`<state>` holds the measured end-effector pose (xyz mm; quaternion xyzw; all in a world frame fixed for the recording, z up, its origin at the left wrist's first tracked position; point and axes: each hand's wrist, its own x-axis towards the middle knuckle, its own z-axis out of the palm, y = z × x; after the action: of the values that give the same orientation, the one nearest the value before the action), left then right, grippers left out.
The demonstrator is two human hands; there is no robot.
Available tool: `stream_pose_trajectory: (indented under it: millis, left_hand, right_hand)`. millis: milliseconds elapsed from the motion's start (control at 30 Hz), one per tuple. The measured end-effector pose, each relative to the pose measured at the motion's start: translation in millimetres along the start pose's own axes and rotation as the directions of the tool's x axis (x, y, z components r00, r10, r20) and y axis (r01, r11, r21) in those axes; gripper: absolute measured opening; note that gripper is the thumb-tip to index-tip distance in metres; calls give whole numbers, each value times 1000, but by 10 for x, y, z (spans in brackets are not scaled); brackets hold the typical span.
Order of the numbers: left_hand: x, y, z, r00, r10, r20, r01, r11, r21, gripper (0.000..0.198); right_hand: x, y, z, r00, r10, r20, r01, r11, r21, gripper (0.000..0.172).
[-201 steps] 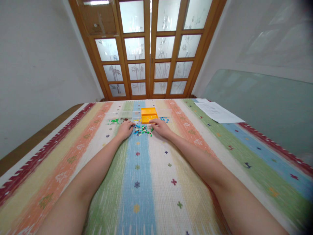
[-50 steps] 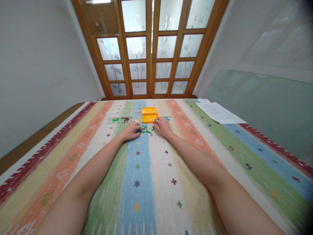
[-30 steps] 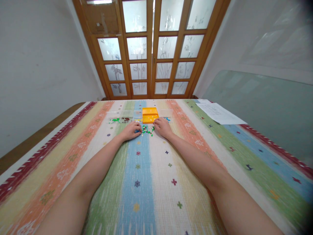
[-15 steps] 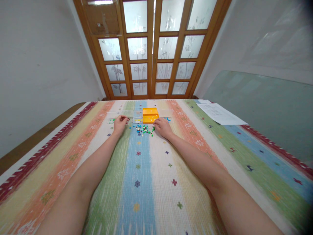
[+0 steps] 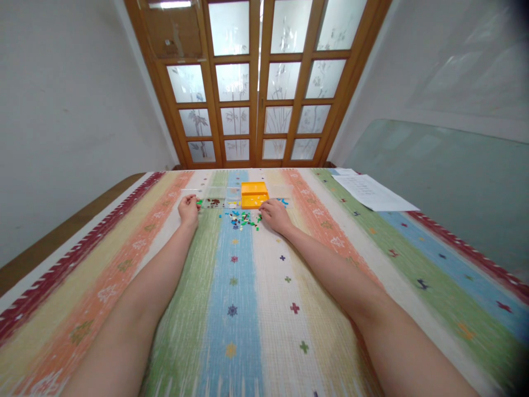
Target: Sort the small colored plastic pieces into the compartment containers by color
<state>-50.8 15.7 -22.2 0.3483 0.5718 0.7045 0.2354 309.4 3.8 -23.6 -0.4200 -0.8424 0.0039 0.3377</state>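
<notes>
My left hand point(image 5: 189, 210) is at the left clear plastic box, its fingertips pinched together above green pieces point(image 5: 200, 203); anything between them is too small to make out. Dark brown pieces point(image 5: 214, 203) lie in the clear compartment to its right, and pale yellow ones point(image 5: 232, 204) in another. My right hand point(image 5: 275, 215) rests by the front right corner of an open orange box point(image 5: 254, 188), fingers curled together, their contents hidden. A loose pile of small mixed-colour pieces point(image 5: 244, 219) lies on the cloth between my hands.
Blue pieces point(image 5: 283, 202) sit in a clear box just beyond my right hand. Printed paper sheets point(image 5: 374, 193) lie at the far right of the striped tablecloth point(image 5: 235, 286). Behind the table stands a wooden door with glass panes point(image 5: 233, 82).
My left hand has moved left, from the compartment of brown pieces to the green ones, uncovering the brown pieces. My right hand has stayed by the orange box.
</notes>
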Motion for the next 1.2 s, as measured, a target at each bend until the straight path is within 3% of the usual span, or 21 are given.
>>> stream_pose_trajectory:
  millis: [233, 333, 400, 467, 533, 633, 667, 733, 967, 1200]
  left_hand:
    - [-9, 3, 7, 1000, 13, 7, -13, 1000, 26, 20]
    - [-59, 19, 21, 990, 117, 81, -130, 975, 180, 20]
    - [-150, 51, 59, 952, 218, 213, -273, 922, 276, 19]
    - [-286, 101, 121, 875, 292, 386, -424, 847, 320, 19]
    - [-447, 165, 198, 768, 322, 554, -556, 765, 325, 19]
    - [-688, 276, 307, 536, 328, 778, -747, 614, 255, 19]
    - [-760, 314, 335, 477, 318, 819, -786, 570, 237, 18]
    - [-888, 386, 378, 423, 284, 861, -831, 500, 243, 18]
    - [-1165, 484, 443, 425, 211, 881, -868, 373, 329, 17]
    - [-1234, 443, 483, 447, 226, 865, -842, 432, 322, 8]
  right_hand:
    - [1, -10, -13, 1000, -4, 7, 4, 1000, 6, 19]
    - [3, -7, -5, 1000, -1, 13, 1, 1000, 8, 19]
    - [3, -1, 2, 1000, 0, 12, 0, 1000, 11, 19]
    - [2, 5, 7, 1000, -5, 8, 4, 1000, 15, 19]
    - [2, 8, 6, 1000, -12, 4, 11, 1000, 19, 19]
    - [2, 3, -5, 1000, -19, 5, 19, 1000, 24, 19]
    - [2, -1, -10, 1000, -18, 6, 17, 1000, 25, 19]
    - [3, -8, -17, 1000, -14, 9, 13, 1000, 25, 18]
    - [-4, -22, -16, 1000, -12, 2, 12, 1000, 21, 18]
    - [-2, -43, -29, 1000, 5, 17, -5, 999, 34, 19]
